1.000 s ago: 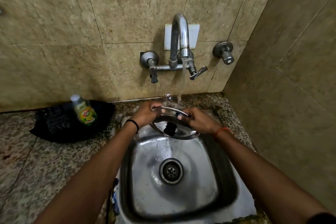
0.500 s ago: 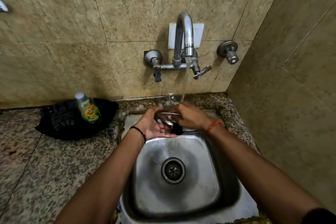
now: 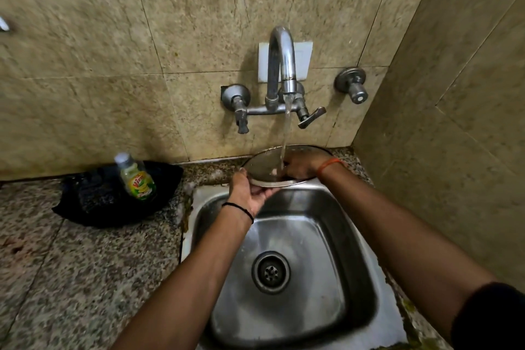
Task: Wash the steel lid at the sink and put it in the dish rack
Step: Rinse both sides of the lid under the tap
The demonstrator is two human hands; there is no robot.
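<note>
lid now tipped up, inner face toward stream; 0.5 s ago lower, half hidden by hands. dish soap bottle (image 3: 137, 179) on black cloth (image 3: 93, 202), far left. left hand (image 3: 250, 193) pinches steel lid (image 3: 264, 169) rim. right hand (image 3: 301, 165) rubs inside, curl unclear. advice: rotate lid under tap water (image 3: 285, 133), above sink (image 3: 355, 307).
</note>
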